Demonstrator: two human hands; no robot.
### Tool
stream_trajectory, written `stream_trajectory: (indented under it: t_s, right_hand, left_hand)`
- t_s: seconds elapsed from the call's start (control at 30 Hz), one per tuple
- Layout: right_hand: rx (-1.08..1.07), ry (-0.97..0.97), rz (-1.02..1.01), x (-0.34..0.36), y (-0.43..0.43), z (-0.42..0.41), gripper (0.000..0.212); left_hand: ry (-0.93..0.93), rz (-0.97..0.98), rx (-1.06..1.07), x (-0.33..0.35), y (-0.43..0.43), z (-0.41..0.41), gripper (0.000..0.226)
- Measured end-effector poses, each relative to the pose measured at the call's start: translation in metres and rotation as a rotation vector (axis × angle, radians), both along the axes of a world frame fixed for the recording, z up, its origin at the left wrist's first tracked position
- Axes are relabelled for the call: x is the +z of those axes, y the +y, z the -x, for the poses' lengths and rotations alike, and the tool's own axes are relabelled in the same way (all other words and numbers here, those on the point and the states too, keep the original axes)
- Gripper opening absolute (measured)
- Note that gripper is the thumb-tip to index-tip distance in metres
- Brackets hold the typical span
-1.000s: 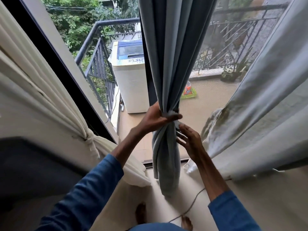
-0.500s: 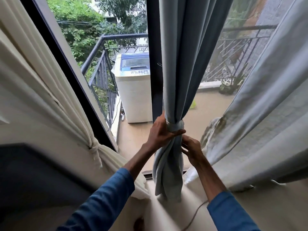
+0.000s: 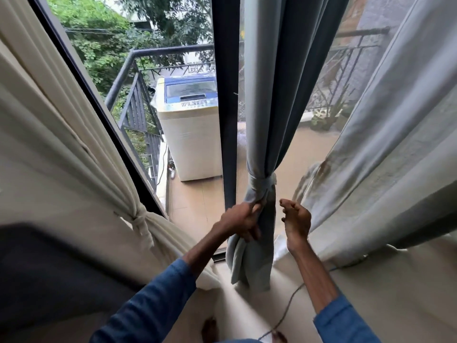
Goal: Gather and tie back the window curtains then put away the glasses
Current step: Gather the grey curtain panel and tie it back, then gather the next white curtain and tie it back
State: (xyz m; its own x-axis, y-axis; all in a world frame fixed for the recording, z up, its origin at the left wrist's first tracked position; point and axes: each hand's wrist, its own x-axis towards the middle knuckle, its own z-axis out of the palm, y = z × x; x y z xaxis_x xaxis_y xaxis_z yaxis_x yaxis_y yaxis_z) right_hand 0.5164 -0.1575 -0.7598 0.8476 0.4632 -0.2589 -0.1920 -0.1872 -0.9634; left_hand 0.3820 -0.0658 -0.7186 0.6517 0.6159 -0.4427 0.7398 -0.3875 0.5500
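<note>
A blue-grey curtain (image 3: 269,100) hangs in the middle of the window, gathered and bound by a knot (image 3: 262,185) of its own cloth. My left hand (image 3: 241,222) grips the fabric just below that knot. My right hand (image 3: 296,220) hovers a little to the right of the curtain, fingers loosely curled, holding nothing. A cream curtain (image 3: 81,149) on the left is tied back with a knot (image 3: 141,220). A pale grey curtain (image 3: 385,154) hangs loose on the right. No glasses are in view.
The dark window frame post (image 3: 226,115) stands just left of the blue-grey curtain. Outside are a balcony railing (image 3: 138,95) and a white washing machine (image 3: 190,134). A thin cord (image 3: 289,305) runs across the floor near my bare feet (image 3: 210,330).
My right hand has let go of the curtain and pulled away to the right. My left hand has slid down from the knot to the fabric below it. The view tilted up.
</note>
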Motion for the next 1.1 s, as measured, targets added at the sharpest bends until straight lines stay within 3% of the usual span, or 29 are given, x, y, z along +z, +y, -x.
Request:
stream_trajectory:
  t_s: [0.07, 0.1, 0.2, 0.33, 0.43, 0.57, 0.8, 0.9, 1.1]
  right_hand:
    - [-0.030, 0.008, -0.011, 0.002, -0.006, 0.007, 0.015]
    - [-0.029, 0.014, -0.020, 0.004, -0.008, 0.009, 0.012]
    - [-0.045, 0.042, -0.047, 0.005, -0.019, 0.010, 0.012]
    - [-0.073, 0.017, -0.058, 0.006, -0.039, 0.002, 0.014]
    - [-0.048, -0.018, -0.077, 0.017, -0.052, -0.021, 0.013]
    - [0.026, -0.107, -0.103, 0.050, -0.073, -0.068, 0.014]
    - [0.132, -0.360, -0.183, 0.143, -0.127, -0.176, 0.015]
    - [0.148, -0.455, -0.245, 0.192, -0.152, -0.214, 0.013]
    - [0.162, -0.639, -0.329, 0.291, -0.169, -0.269, 0.010]
  left_hand:
    - [-0.191, 0.290, 0.136, 0.008, -0.018, -0.006, 0.060]
    - [-0.254, 0.318, 0.191, 0.008, -0.022, -0.012, 0.068]
    - [-0.397, 0.168, 0.147, -0.005, -0.028, -0.028, 0.069]
    - [-0.386, 0.029, 0.037, 0.006, -0.044, -0.045, 0.036]
    - [-0.432, -0.090, 0.062, 0.018, -0.054, -0.064, 0.040]
    - [-0.470, -0.209, 0.099, 0.043, -0.073, -0.103, 0.030]
    - [-0.766, -0.541, 0.211, 0.116, -0.122, -0.194, 0.022]
    - [-0.859, -0.685, 0.259, 0.157, -0.149, -0.227, 0.025]
    - [-0.977, -1.023, 0.241, 0.253, -0.159, -0.262, 0.061]
